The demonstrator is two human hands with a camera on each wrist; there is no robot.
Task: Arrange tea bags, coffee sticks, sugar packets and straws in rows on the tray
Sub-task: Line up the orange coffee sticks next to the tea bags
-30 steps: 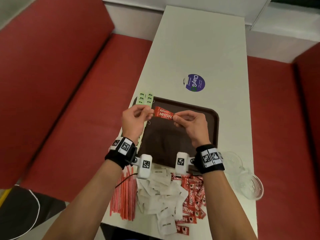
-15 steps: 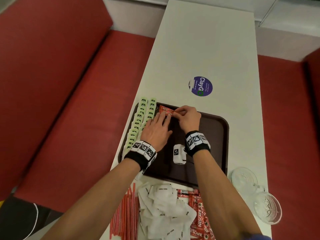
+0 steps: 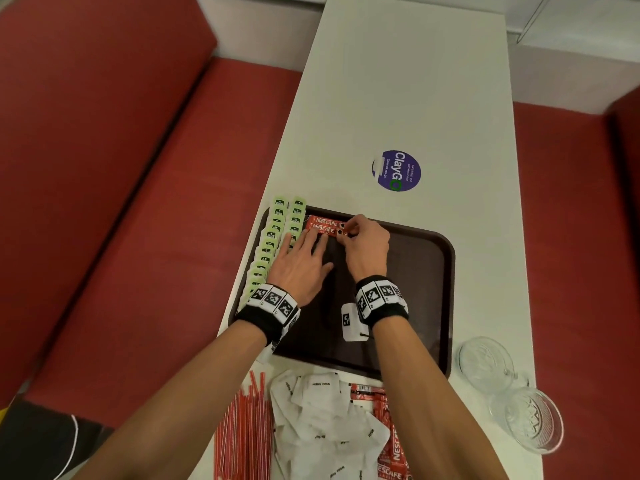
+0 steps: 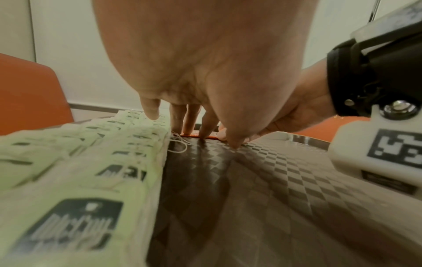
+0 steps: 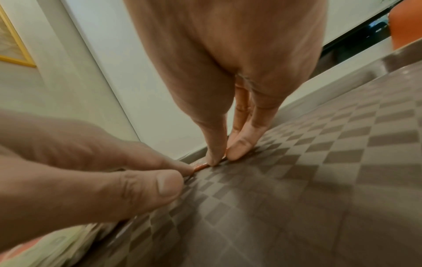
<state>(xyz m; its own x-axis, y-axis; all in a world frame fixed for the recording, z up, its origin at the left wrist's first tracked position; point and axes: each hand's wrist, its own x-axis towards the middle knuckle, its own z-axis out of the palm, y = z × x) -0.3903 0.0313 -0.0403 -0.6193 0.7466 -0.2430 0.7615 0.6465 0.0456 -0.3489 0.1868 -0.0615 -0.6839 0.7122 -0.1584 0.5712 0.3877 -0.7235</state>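
Observation:
A dark brown tray (image 3: 426, 289) carries two rows of green tea bags (image 3: 273, 233) along its left side. Two red Nescafe coffee sticks (image 3: 325, 227) lie side by side at the tray's far end, next to the tea bags. My left hand (image 3: 304, 244) lies flat, its straight fingers pressing the nearer stick's left part. My right hand (image 3: 346, 233) pinches that stick's right end against the tray floor. In the right wrist view, thumb and fingertips (image 5: 219, 155) meet on the stick's red edge (image 5: 200, 167). In the left wrist view, straight fingers (image 4: 189, 122) touch the stick (image 4: 194, 135) beside the tea bags (image 4: 80, 162).
At the table's near edge lie loose red straws (image 3: 242, 434), white sugar packets (image 3: 322, 420) and more coffee sticks (image 3: 388, 434). Two glass dishes (image 3: 485, 365) stand right of the tray. A purple sticker (image 3: 396, 170) is beyond it. Red benches (image 3: 138, 202) flank the table.
Both hands carried the coffee stick from mid-air down to the tray's far end. The left hand went from pinching it to lying flat on it.

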